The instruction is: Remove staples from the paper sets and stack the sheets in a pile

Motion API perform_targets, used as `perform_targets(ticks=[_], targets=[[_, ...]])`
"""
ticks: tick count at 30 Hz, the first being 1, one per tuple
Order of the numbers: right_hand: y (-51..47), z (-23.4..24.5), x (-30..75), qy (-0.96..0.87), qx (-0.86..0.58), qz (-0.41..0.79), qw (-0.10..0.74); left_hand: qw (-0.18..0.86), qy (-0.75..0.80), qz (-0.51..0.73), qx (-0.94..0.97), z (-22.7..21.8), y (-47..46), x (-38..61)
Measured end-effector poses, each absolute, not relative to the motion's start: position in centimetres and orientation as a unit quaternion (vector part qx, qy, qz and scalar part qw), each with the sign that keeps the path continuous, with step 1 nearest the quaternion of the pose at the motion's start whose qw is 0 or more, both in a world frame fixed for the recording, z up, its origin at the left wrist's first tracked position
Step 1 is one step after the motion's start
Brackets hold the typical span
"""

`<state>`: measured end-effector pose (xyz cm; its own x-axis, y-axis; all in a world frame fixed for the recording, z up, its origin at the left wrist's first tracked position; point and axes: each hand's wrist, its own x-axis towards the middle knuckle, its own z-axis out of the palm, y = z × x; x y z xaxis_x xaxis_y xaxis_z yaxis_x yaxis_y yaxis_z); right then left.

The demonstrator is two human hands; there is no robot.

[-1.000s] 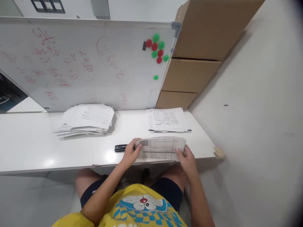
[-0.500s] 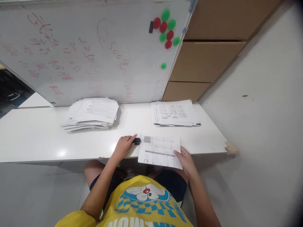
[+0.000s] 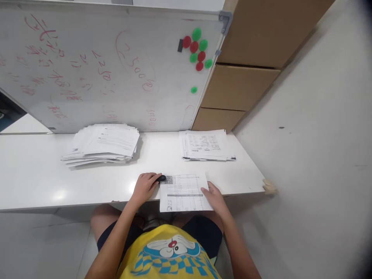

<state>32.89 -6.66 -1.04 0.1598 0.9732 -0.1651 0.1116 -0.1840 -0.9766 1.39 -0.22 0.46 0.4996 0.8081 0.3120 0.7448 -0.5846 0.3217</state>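
Note:
My left hand [image 3: 146, 186] is closed over a small black stapler [image 3: 161, 178] on the near part of the table. The stapler's rounded front end meets the upper left corner of a sheet of paper [image 3: 184, 201], beside its printed square code. How far the paper goes into the stapler's mouth is hidden. My right hand [image 3: 214, 197] grips the right edge of this paper, thumb on top and fingers beneath. Printed lines and a dark bar run across the sheet, which overhangs the table's front edge. Whether it is one sheet or several I cannot tell.
A thick, uneven paper stack [image 3: 112, 143] lies at the back left of the white table [image 3: 158, 153]. A thinner paper stack [image 3: 205, 145] is at the back right. Behind stand a whiteboard [image 3: 128, 69] with round magnets and several cardboard boxes [image 3: 238, 85]. A wall [image 3: 319, 155] borders the right.
The stapler's front end now reaches the paper's corner, with my left hand curled further over it. My right hand keeps its grip on the paper. The camera view has shifted slightly.

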Motion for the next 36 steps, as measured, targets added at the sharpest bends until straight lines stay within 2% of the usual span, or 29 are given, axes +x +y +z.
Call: perform_targets(ticks=[13,18,24,27,31,36], targets=[[-7.0,-0.8,33.1,-0.327,-0.573,0.585,0.472,0.026,0.429,0.232,0.873,0.4,-0.5,2.0],[-6.8,-0.9,32.9,-0.341,-0.592,0.572,0.454,0.019,0.431,0.204,0.879,0.2,-0.5,2.2],[-6.1,-0.8,32.5,-0.362,-0.587,0.561,0.457,0.002,0.421,0.235,0.876,0.0,-0.4,1.7],[-5.3,0.3,34.0,-0.410,-0.601,0.532,0.433,0.000,0.428,0.240,0.871,0.2,-0.4,1.7],[-3.2,2.0,38.2,-0.469,-0.669,0.412,0.403,0.002,0.432,0.242,0.869,0.4,-0.6,1.9],[3.2,2.4,42.7,-0.432,-0.725,0.275,0.461,0.016,0.437,0.251,0.864,0.7,-0.7,2.0]])
